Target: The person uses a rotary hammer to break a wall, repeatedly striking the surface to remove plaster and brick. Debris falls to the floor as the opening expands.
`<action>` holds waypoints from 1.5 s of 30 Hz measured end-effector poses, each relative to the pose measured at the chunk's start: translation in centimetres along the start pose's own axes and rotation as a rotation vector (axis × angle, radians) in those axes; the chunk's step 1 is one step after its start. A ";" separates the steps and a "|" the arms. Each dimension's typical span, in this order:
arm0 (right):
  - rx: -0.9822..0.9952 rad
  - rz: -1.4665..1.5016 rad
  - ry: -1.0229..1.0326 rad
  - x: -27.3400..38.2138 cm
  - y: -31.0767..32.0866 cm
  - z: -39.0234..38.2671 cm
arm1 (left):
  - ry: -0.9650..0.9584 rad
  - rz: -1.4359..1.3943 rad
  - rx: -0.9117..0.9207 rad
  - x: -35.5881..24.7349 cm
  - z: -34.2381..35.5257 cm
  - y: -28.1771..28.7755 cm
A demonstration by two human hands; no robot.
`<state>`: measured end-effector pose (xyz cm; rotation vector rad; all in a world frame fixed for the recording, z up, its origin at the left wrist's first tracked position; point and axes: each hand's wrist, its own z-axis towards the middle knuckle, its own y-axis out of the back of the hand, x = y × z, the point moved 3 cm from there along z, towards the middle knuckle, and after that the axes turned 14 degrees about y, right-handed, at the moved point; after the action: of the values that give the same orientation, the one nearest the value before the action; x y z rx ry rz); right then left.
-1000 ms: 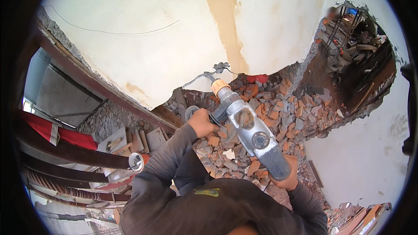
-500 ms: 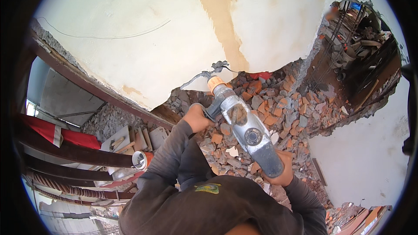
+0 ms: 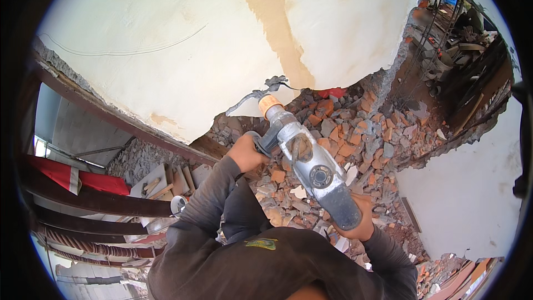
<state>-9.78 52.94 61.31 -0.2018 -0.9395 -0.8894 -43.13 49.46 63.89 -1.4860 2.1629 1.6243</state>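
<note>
A silver and dark grey demolition hammer with an orange nose collar slants across the middle of the view. My left hand is closed round its dark side handle, near the front. At the back end, my right hand grips the rear handle. The orange nose points at the broken lower edge of a white wall, where a dark crack runs. Any bit beyond the collar cannot be made out against the wall.
Broken brick and mortar rubble lies below the wall. A ragged hole with bent rebar opens at the right. At the left are dark red beams, a red cloth and a white bucket.
The hammer and both hands stay in nearly the same pose. Wall and tool appear shifted slightly left in the view, and my left sleeve now covers more of the bucket.
</note>
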 end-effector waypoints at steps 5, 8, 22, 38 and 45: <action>0.031 -0.014 -0.111 0.0 -0.6 0.6 | 0.172 0.030 0.080 0.2 0.7 0.6; -0.040 0.036 -0.012 0.8 -0.7 1.1 | -0.153 -0.123 -0.008 -0.7 0.3 1.0; -0.006 -0.014 -0.015 0.2 -2.1 1.9 | -0.030 -0.096 0.080 1.0 1.7 1.6; -0.005 -0.067 -0.058 -6.8 -5.2 -6.7 | -0.081 0.014 -0.073 7.0 4.6 -4.8; -0.067 -0.036 -0.147 -5.0 -2.2 -6.2 | 0.072 -0.002 -0.049 5.9 2.2 -6.5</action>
<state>-8.96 51.25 53.25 -0.3118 -1.0529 -0.9493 -42.71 47.45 55.08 -1.5833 2.1715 1.6605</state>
